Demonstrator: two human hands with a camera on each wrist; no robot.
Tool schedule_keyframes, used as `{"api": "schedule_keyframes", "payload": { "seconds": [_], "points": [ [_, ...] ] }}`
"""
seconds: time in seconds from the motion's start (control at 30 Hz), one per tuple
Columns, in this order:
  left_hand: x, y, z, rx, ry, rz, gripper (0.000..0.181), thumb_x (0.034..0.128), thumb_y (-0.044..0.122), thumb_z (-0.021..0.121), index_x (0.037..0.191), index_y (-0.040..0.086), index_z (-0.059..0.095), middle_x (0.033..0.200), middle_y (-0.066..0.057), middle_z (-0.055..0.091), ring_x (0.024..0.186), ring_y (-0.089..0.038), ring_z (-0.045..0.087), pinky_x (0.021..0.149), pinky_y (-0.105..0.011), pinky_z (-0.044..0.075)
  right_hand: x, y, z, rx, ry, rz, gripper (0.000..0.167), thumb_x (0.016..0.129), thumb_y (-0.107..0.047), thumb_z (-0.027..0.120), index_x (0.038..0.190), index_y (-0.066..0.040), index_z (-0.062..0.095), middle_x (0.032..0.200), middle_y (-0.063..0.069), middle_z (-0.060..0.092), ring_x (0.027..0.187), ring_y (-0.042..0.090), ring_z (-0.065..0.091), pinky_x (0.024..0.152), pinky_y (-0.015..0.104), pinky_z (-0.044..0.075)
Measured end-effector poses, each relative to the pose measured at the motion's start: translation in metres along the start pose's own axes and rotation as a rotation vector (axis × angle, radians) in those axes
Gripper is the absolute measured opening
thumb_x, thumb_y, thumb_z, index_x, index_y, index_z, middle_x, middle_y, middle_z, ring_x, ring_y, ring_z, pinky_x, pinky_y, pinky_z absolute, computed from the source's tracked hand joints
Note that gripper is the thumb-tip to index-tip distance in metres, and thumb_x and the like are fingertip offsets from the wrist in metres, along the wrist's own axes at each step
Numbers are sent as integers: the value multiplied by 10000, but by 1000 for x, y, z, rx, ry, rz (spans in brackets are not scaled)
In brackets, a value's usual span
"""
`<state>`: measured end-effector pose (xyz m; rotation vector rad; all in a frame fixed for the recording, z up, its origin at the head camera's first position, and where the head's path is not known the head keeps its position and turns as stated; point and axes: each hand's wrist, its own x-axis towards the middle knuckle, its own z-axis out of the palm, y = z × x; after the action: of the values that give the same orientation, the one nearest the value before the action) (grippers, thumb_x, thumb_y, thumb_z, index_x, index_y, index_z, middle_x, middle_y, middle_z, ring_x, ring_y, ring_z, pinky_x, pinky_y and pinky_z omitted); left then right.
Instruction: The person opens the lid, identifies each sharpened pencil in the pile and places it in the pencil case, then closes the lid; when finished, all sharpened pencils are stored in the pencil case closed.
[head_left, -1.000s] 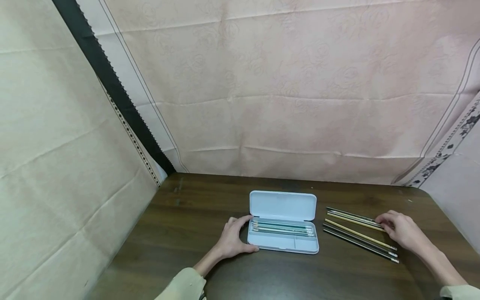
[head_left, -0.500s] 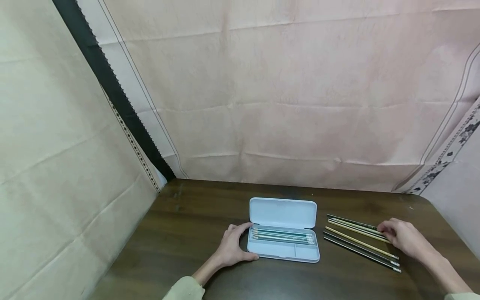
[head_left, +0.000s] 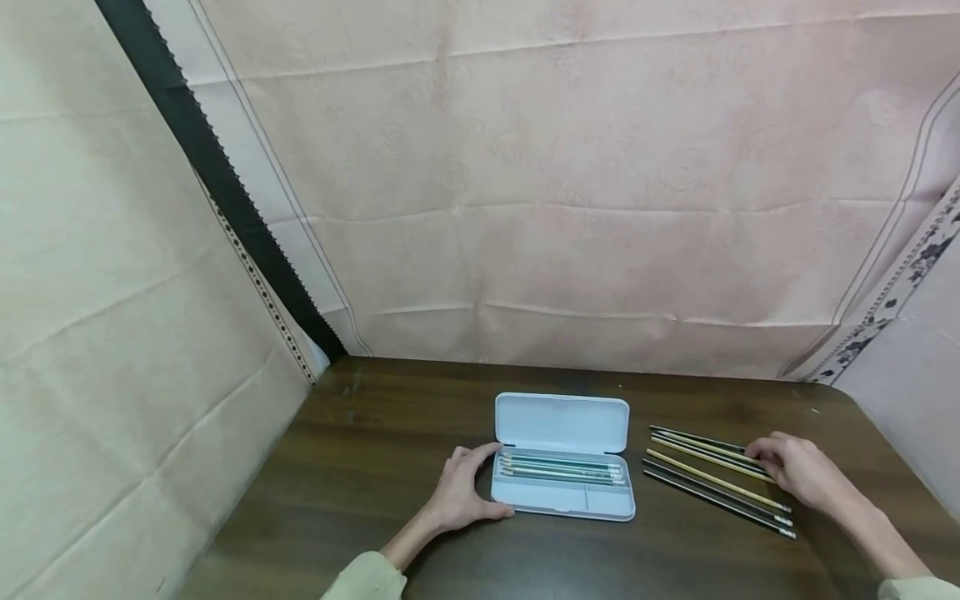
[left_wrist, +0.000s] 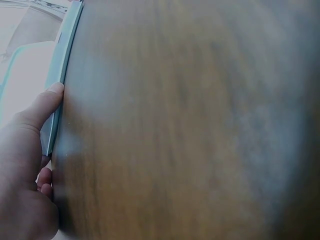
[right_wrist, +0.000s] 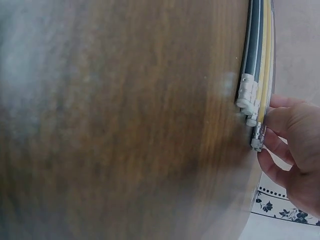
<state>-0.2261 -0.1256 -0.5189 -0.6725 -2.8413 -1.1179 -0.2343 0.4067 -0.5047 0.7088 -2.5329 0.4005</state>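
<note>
A light blue pencil case lies with its lid raised at the back, several green and white pencils side by side inside. My left hand holds its left end, thumb on the near edge and fingers at the far corner. In the left wrist view the thumb presses the case edge. To the right, several black and yellow pencils lie slanted on the table. My right hand pinches a dark pencil at the back of this group; its fingertips are partly hidden.
The dark wooden table ends at a pale cloth backdrop behind. More cloth hangs at the left and right sides. A narrow strip of table separates the case from the loose pencils.
The whole head view has shifted slightly. Both hands keep nearly the same places, the left at the case and the right at the back pencils.
</note>
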Motion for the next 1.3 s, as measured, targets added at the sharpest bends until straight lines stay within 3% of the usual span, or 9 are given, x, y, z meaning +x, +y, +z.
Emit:
{"api": "schedule_keyframes", "payload": {
  "seconds": [0.63, 0.93, 1.3],
  "points": [
    [0, 1, 1, -1, 4, -6, 924, 690, 484, 903, 1460, 165, 503, 1316, -48, 541, 1078, -225, 413, 856, -447, 376, -5, -18, -10, 9, 47, -5, 380, 618, 131, 822, 848, -155, 723, 784, -124, 606, 666, -27, 489, 524, 293, 427],
    [-1, 0, 0, 12, 2, 0, 918, 697, 478, 900, 1460, 161, 501, 1335, -42, 546, 1084, -222, 417, 871, -452, 374, -7, -31, -17, 25, 39, -23, 408, 620, 155, 819, 883, -143, 723, 800, -113, 600, 684, -32, 488, 559, 194, 388],
    [1, -1, 0, 9, -1, -6, 924, 691, 492, 899, 1459, 168, 501, 1329, -42, 542, 1095, -227, 418, 867, -457, 366, -2, -45, -25, 67, 89, -106, 464, 567, 202, 796, 888, -125, 725, 821, -97, 617, 680, -28, 494, 568, 157, 367]
  ]
}}
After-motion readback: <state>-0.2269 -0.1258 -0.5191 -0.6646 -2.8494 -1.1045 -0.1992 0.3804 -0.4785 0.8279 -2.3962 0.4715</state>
